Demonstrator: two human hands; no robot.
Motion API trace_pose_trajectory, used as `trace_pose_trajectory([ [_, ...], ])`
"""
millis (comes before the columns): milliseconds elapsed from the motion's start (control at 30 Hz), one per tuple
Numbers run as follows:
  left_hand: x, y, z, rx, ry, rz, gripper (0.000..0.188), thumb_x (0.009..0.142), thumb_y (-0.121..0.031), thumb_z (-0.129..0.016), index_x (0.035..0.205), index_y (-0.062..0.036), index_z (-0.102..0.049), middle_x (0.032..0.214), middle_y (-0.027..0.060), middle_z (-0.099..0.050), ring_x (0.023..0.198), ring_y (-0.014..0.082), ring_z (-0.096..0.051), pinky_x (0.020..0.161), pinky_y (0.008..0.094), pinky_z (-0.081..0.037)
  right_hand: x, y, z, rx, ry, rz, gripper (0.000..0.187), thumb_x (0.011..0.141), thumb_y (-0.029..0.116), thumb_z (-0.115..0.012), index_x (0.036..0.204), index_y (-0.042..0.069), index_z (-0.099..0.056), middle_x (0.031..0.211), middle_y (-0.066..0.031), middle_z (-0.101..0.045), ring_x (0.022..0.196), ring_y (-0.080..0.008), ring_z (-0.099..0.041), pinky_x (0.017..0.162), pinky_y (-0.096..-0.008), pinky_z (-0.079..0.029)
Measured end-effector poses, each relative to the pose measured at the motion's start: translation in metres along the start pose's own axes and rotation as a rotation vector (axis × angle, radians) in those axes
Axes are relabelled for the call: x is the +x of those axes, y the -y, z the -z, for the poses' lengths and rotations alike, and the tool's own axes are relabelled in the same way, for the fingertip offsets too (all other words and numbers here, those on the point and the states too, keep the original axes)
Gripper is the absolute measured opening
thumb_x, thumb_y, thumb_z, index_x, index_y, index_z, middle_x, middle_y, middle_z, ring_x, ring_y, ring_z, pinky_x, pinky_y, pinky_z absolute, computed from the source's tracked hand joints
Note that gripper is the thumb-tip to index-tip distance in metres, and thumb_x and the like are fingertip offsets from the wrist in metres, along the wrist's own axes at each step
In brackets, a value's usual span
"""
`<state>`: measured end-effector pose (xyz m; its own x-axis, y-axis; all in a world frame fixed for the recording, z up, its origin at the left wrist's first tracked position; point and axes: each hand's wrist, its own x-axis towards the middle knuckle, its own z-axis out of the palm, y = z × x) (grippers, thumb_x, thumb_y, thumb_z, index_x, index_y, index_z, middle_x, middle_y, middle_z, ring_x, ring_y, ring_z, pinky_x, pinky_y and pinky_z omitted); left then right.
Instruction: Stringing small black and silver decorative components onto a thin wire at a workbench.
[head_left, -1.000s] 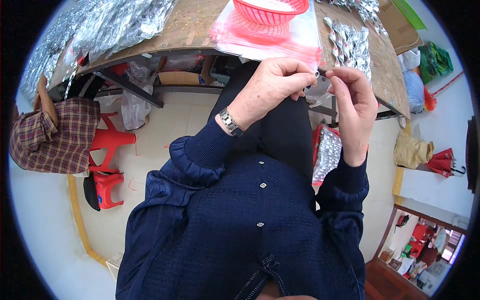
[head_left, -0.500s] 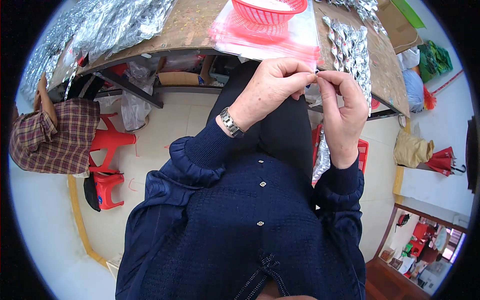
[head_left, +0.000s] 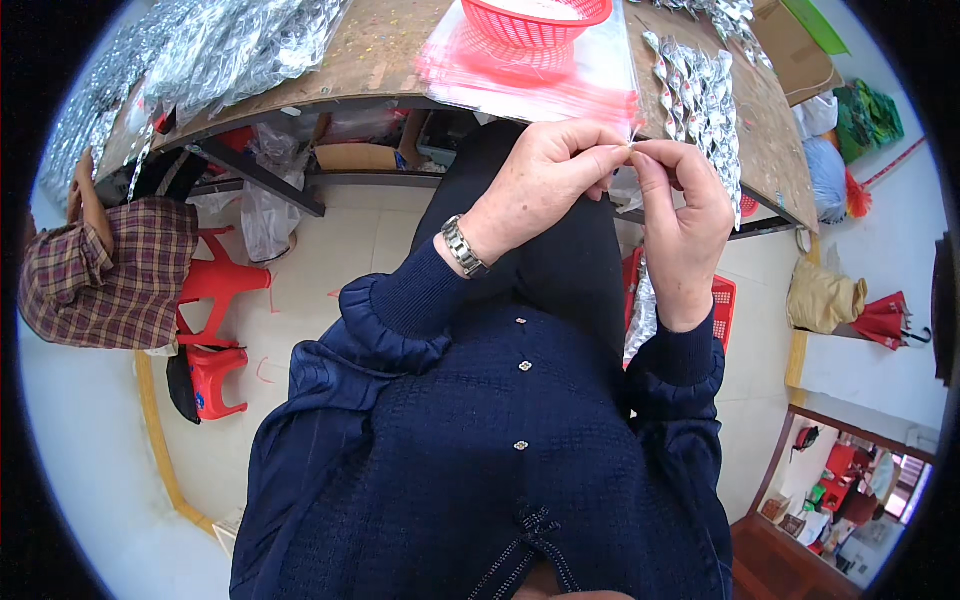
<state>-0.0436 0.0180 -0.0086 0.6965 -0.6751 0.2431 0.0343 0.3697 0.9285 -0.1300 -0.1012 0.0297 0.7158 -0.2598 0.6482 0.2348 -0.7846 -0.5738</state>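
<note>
Nearest is the wearer's navy top, with a metal-banded watch on the left wrist. Beyond it, left hand and right hand meet at the near edge of the surface, each with thumb and forefinger pinched together. A tiny pale piece shows between the touching fingertips; whether both hands grip it cannot be told. Such a fine pinch probably suits something so small.

Just past the hands, clear bags with pink edges lie along the near edge, and a red basket with pale contents stands on them, perhaps to stay within reach. Twisted silver strips lie side by side toward the right edge, likely to keep them from tangling. Shiny silver packs heap toward the left end. A cardboard box is by the far right corner. No label or lettering is readable on these things.
</note>
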Motion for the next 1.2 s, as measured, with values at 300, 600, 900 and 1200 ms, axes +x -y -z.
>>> trace_pose_trajectory([
  [300,-0.001,0.003,-0.001,0.080,-0.002,-0.057,0.019,0.092,-0.014,-0.055,0.093,0.0022,-0.065,0.069,-0.0002,-0.059,0.061,0.0052,-0.054,0.057,0.0200,-0.045,0.002,0.000,0.001,-0.031,0.020,-0.022,0.004,0.080,0.000,-0.063,0.083,-0.001,-0.061,0.075,-0.0116,-0.061,0.067,-0.0218,-0.061,0.061,-0.0293,-0.047],
  [600,-0.003,0.004,-0.006,0.272,-0.086,-0.164,0.017,0.087,-0.010,-0.055,0.088,0.0040,-0.063,0.067,0.0079,-0.061,0.059,0.0125,-0.058,0.056,0.0263,-0.046,0.002,0.000,0.000,-0.108,0.041,0.020,0.004,0.079,-0.001,-0.062,0.081,0.000,-0.059,0.076,-0.0127,-0.060,0.069,-0.0263,-0.061,0.062,-0.0328,-0.047],
  [900,-0.003,0.007,-0.007,0.296,-0.111,-0.147,0.018,0.087,-0.012,-0.055,0.088,0.0041,-0.063,0.064,0.0088,-0.061,0.058,0.0135,-0.058,0.055,0.0271,-0.046,-0.001,-0.003,-0.004,-0.123,0.010,0.065,0.005,0.078,-0.002,-0.061,0.082,0.000,-0.059,0.076,-0.0121,-0.059,0.068,-0.0260,-0.059,0.062,-0.0328,-0.047],
  [1200,-0.003,0.004,-0.006,0.098,-0.104,-0.049,0.019,0.089,-0.013,-0.055,0.088,0.0026,-0.065,0.066,0.0007,-0.059,0.059,0.0057,-0.054,0.055,0.0210,-0.044,-0.008,-0.015,-0.005,0.077,0.044,-0.123,0.006,0.088,0.003,-0.060,0.092,-0.001,-0.061,0.083,-0.0029,-0.062,0.073,-0.0072,-0.055,0.065,-0.0206,-0.045],
])
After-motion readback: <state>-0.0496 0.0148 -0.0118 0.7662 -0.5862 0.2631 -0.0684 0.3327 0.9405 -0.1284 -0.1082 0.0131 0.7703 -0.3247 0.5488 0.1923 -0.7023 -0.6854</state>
